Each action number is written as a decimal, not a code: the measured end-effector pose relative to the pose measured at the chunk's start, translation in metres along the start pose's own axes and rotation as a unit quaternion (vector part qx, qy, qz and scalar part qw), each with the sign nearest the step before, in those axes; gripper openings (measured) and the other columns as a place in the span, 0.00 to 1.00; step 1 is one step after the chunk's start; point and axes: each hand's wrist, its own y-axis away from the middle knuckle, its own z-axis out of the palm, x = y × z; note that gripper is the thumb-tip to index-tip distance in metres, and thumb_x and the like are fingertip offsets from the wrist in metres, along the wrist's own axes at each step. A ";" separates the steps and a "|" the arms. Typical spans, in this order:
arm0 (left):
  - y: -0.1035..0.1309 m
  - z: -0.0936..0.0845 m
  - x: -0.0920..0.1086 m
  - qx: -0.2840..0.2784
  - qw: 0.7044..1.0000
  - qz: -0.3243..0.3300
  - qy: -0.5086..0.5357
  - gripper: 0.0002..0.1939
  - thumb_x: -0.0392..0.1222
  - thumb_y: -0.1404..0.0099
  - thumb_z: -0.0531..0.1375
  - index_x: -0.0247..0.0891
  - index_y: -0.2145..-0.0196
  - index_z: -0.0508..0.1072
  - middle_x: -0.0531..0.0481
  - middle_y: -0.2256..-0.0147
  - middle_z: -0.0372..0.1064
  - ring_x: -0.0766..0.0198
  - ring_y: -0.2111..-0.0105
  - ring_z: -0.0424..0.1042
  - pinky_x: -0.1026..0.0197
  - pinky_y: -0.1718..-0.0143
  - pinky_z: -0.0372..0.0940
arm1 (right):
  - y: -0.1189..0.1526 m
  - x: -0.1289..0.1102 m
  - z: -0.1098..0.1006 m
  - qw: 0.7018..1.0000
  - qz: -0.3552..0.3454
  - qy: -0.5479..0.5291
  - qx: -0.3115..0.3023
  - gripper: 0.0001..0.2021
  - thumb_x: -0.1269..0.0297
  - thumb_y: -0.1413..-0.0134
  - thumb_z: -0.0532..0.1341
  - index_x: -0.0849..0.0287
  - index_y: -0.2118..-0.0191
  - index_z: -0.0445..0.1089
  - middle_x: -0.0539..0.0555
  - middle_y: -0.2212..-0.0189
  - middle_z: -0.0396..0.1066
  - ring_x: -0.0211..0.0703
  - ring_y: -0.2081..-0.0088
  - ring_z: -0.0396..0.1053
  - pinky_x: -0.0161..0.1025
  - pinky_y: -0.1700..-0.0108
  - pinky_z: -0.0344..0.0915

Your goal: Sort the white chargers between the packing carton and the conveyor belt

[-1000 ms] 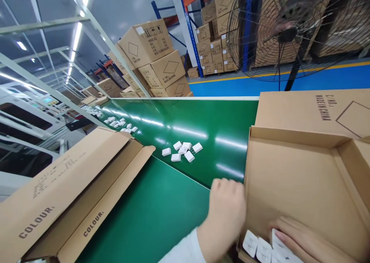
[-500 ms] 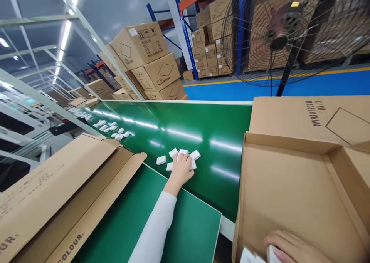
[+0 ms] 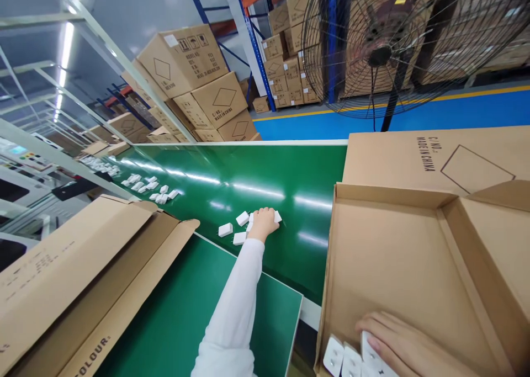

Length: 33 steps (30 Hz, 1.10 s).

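Out over the green conveyor belt (image 3: 306,217), my left hand (image 3: 265,224) is closed around white plug adapters in a small cluster. Beside it lie loose adapters, among them one (image 3: 225,230) to its left and one (image 3: 239,238) near my wrist. My right hand (image 3: 385,333) is inside the open cardboard box (image 3: 389,244) at the lower right, fingers closed on a white adapter (image 3: 368,346). More white adapters (image 3: 333,355) stand side by side at the box's near left corner.
Another opened carton (image 3: 78,255) fills the lower left. Several adapters (image 3: 155,189) lie farther up the belt. Behind the belt are stacked cartons (image 3: 211,98) and a large fan (image 3: 380,56). A green board (image 3: 199,288) lies beneath my left sleeve.
My left hand has shifted slightly right over the cluster. My right hand has moved a little left and up in the box, and more adapters show beside it. The view has shifted.
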 end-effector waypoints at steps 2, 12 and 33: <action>0.001 -0.001 0.002 -0.012 1.000 -0.008 0.011 0.16 0.39 0.42 0.58 0.32 0.56 0.67 0.37 0.52 0.66 0.47 0.49 0.64 0.51 0.51 0.56 | 0.000 -0.003 -0.001 1.000 0.005 0.009 0.001 0.23 0.51 0.35 0.42 0.50 0.64 0.73 0.53 0.63 0.76 0.48 0.60 0.73 0.40 0.59 0.71; 0.009 0.004 0.011 -0.016 0.994 -0.004 0.104 0.19 0.34 0.47 0.64 0.31 0.57 0.66 0.38 0.55 0.69 0.51 0.52 0.67 0.56 0.52 0.58 | 0.003 0.000 0.003 1.000 -0.004 -0.005 0.025 0.21 0.52 0.35 0.44 0.51 0.65 0.72 0.52 0.66 0.75 0.45 0.64 0.72 0.37 0.60 0.69; 0.163 -0.033 0.085 -0.021 0.840 0.348 0.416 0.19 0.31 0.41 0.61 0.40 0.52 0.68 0.46 0.55 0.70 0.61 0.55 0.70 0.60 0.54 0.66 | 0.004 0.004 0.007 0.998 0.027 -0.047 0.031 0.20 0.51 0.37 0.47 0.53 0.65 0.74 0.53 0.69 0.74 0.47 0.65 0.72 0.43 0.52 0.68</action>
